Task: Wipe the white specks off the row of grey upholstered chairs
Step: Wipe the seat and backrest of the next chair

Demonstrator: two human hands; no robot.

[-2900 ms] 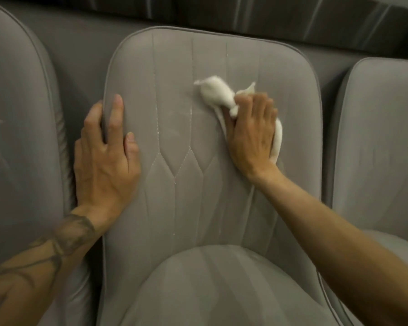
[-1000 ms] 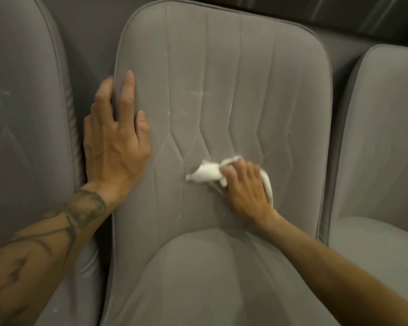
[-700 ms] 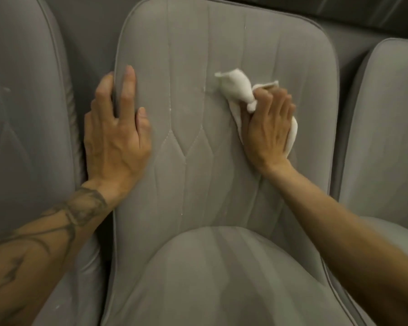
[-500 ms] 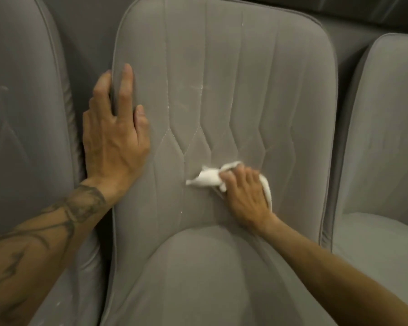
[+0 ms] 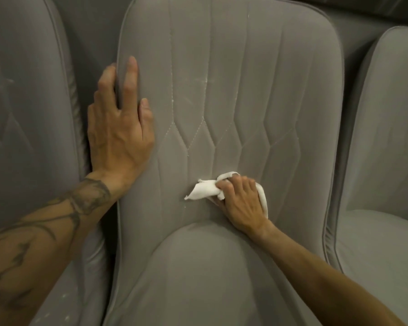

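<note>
Low on the middle chair's backrest [image 5: 280, 78] the white cloth [image 5: 203, 190] is being gripped in the curled fingers of the right hand [image 5: 242, 203], the edge being braced by the straight fingers of the left hand [image 5: 120, 128]; specks [image 5: 204, 81] above are likely best being rubbed along the seams.

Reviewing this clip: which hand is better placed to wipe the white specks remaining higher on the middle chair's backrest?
Right. The right hand grips the white cloth against the backrest, below the specks. The left hand lies flat on its edge, holding no cloth.
</note>
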